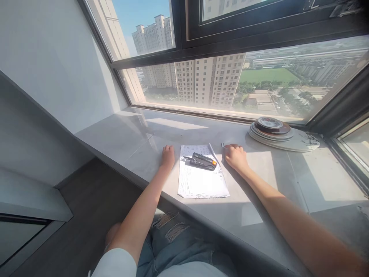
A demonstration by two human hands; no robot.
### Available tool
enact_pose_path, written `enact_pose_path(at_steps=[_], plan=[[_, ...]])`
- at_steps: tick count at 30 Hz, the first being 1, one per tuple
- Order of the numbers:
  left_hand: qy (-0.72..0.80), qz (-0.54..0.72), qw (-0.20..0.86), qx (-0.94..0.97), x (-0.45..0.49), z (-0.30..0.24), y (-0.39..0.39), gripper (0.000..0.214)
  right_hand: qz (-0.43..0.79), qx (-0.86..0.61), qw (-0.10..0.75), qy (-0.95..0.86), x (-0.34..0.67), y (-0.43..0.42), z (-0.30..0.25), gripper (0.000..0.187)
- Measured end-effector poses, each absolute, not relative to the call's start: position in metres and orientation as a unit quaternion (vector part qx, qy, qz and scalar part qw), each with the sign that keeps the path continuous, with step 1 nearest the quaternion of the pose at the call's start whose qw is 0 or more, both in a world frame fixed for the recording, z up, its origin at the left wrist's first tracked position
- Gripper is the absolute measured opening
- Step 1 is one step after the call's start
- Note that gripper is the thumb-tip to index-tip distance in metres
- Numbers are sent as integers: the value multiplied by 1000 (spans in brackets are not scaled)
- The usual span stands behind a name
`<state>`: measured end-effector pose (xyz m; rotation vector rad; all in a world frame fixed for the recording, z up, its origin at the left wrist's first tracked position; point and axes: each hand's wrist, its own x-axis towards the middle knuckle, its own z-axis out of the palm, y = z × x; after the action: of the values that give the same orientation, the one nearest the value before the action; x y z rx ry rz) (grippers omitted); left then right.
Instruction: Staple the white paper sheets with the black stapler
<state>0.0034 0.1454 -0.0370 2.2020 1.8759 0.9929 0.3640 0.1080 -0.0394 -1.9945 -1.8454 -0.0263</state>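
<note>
A printed sheet of paper (200, 179) lies on the grey window ledge (121, 134). A black stapler with an orange tip (203, 161) rests on the top of the sheet. My left hand (167, 155) sits knuckles-up on the ledge just left of the paper, its fingers curled under. Just right of the sheet, my right hand (235, 156) rests on the ledge with fingers curled down. A small dark object (223, 145) lies at its fingertips; I cannot make out what it is or whether the hand grips it.
A stack of flat round plates (281, 134) stands at the ledge's back right, by the window frame (219, 46). The ledge's front edge runs diagonally above a dark floor (86, 223). My knees in torn jeans (178, 238) are below it.
</note>
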Motion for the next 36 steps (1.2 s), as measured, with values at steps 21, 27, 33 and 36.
enact_pose_path(at_steps=[21, 27, 33, 36], plan=[[438, 494, 298, 689, 29, -19, 99, 16, -4, -730, 201, -654, 362, 108, -35, 42], [446, 419, 186, 769, 32, -18, 101, 14, 2, -730, 198, -655, 361, 108, -33, 40], [444, 380, 195, 788, 35, -14, 106, 15, -3, -732, 192, -653, 361, 109, -35, 41], [455, 371, 210, 782, 36, -11, 106, 19, -7, -731, 191, -655, 362, 109, -35, 40]])
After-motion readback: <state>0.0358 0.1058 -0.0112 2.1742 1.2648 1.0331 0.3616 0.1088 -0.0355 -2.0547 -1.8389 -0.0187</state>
